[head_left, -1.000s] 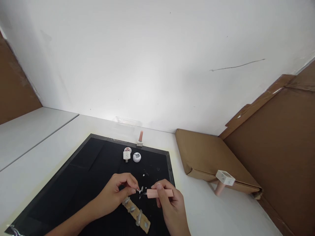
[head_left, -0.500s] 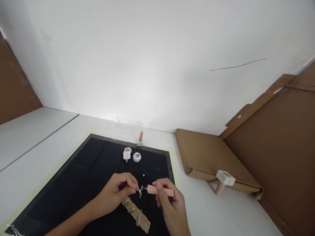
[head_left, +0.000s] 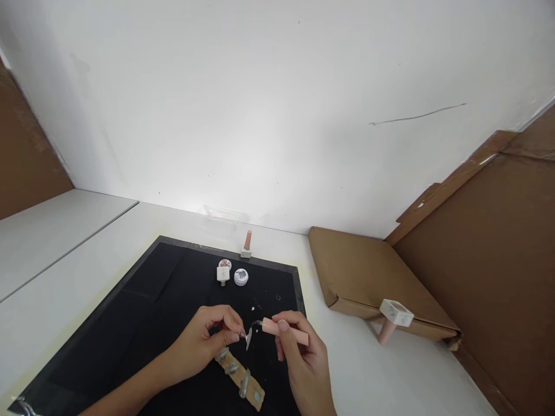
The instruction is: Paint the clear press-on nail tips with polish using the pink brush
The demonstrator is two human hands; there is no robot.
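Observation:
My left hand [head_left: 208, 337] pinches the stem of a small holder that carries a pale false nail [head_left: 248, 340]. Gripped in my right hand [head_left: 306, 358] is a nail polish brush [head_left: 270, 327] with a pink handle-cap, its dark bristle end pointing left, just off the nail's upper right side. Below my left fingers lies a tan strip [head_left: 237, 374] bearing several greyish, clear-looking pieces. Farther back on the black mat [head_left: 143, 294] is an uncapped white polish bottle [head_left: 222, 274], its neck toward me, next to two small round pots, one with silvery contents [head_left: 241, 277].
A pink-capped bottle [head_left: 247, 245] stands at the mat's back edge, with a clear tray [head_left: 223, 215] behind it. On the right, another such bottle [head_left: 395, 315] is near a flat cardboard box [head_left: 373, 266]. Small white specks dot the mat. A white wall rises behind.
The brush has drawn slightly right and up, away from the nail, and its handle tilts more. The nail has turned a little in my left fingers.

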